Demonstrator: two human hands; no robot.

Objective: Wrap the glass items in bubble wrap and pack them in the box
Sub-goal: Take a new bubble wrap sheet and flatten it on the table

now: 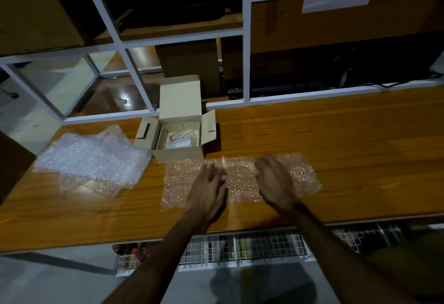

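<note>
Now both hands over the flat bubble wrap sheet on the counter; left hand and right hand fingers straight, holding nothing. Small glass item sits between them. Open box behind, already one bundle inside. Wrapping step; next likely roll sheet round item.

I'm looking at a wooden table. An open cardboard box sits near its far edge, a bubble wrap pile lies toward the left end, and one flat bubble wrap sheet is spread near the front edge.
</note>
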